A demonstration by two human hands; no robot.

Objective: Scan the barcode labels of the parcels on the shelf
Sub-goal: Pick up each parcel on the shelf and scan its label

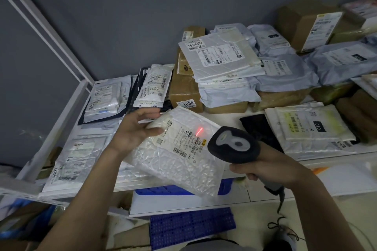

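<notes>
My left hand (136, 128) holds a white bubble-wrap parcel (175, 161) by its upper left edge, thumb on top, tilted above the shelf's front edge. Its shipping label (184, 141) faces up, and a red scan line (199, 131) glows on the label's upper part. My right hand (271, 167) grips the handle of a dark barcode scanner (234, 144), whose head points at the label from the right. Many more parcels lie on the white shelf (67, 108).
Behind stand a brown box marked 1834 (186, 96), a stack of grey mailers (222, 57) and a white 010 bag (312, 126). Flat bags (75, 161) lie at the left. Blue crates (189, 228) sit below the shelf. The scanner's cable (280, 204) hangs down.
</notes>
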